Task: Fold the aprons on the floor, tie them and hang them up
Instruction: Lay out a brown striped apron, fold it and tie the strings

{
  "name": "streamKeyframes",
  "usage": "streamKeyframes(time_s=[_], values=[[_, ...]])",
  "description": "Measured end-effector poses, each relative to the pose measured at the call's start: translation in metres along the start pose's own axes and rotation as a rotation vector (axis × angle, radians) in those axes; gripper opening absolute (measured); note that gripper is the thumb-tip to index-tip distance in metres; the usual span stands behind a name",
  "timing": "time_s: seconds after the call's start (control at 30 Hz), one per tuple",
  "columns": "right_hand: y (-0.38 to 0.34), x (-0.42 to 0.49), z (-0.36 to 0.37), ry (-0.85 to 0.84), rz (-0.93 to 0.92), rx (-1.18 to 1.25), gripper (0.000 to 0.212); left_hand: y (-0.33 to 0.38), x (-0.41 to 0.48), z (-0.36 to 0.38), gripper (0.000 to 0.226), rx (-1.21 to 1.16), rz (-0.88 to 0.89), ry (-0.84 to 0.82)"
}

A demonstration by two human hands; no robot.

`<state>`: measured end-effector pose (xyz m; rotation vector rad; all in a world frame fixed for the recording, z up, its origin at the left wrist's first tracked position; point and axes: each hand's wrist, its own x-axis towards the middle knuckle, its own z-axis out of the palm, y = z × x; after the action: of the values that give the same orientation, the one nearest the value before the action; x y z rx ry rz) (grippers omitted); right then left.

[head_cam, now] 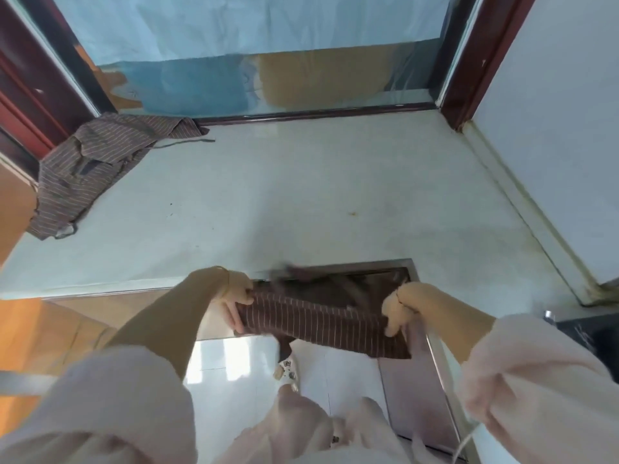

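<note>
**Folded apron held out between both hands**

Was gripping the folded apron at both short ends, arms stretched forward and down. Had the left hand on its left edge, thumb on top and fingers running down the side, and the right hand curled tight round the right end. Looked dark brown with thin pale stripes, a bit blurry along the top. Held it in the air near the front edge of a white ledge. Could see a second apron crumpled at the ledge's far left corner by a dark red door frame, below a window
</note>
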<state>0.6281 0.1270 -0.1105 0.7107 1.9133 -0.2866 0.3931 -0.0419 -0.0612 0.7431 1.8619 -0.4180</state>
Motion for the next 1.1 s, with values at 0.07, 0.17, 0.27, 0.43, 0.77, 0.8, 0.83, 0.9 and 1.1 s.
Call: streamKeyframes(time_s=[0.07, 0.17, 0.27, 0.43, 0.77, 0.8, 0.83, 0.9, 1.1], values=[[0.0, -0.009, -0.013, 0.067, -0.047, 0.167, 0.037, -0.006, 0.012, -0.005, 0.033, -0.086, -0.085, 0.03], [0.006, -0.025, -0.048, 0.343, -0.238, 0.511, 0.022, -0.017, 0.013, -0.037, 0.045, 0.022, -0.135, 0.202], [0.006, -0.04, -0.068, 0.502, -0.445, 1.144, 0.017, -0.022, 0.0, -0.085, 0.052, -0.028, -0.215, 0.417], [-0.008, -0.058, -0.121, 0.82, -0.595, 1.395, 0.039, 0.024, -0.064, -0.178, 0.044, -0.275, -0.069, 0.896], [0.093, -0.016, -0.215, 1.38, 0.141, 1.365, 0.061, 0.239, -0.007, -0.313, 0.079, -0.093, 0.733, 1.289], [0.107, 0.001, -0.21, 1.321, 0.26, 1.372, 0.063, 0.254, 0.019, -0.302, 0.085, 0.047, 0.747, 1.232], [0.118, 0.016, -0.2, 1.241, 0.351, 1.363, 0.066, 0.259, 0.043, -0.286, 0.086, 0.197, 0.71, 1.175], [0.137, 0.049, -0.188, 1.047, 0.494, 1.291, 0.073, 0.259, 0.096, -0.262, 0.076, 0.408, 0.642, 0.987], [0.156, 0.088, -0.181, 0.722, 0.853, 1.166, 0.082, 0.206, 0.182, -0.215, 0.058, 0.517, 0.464, 0.704]])
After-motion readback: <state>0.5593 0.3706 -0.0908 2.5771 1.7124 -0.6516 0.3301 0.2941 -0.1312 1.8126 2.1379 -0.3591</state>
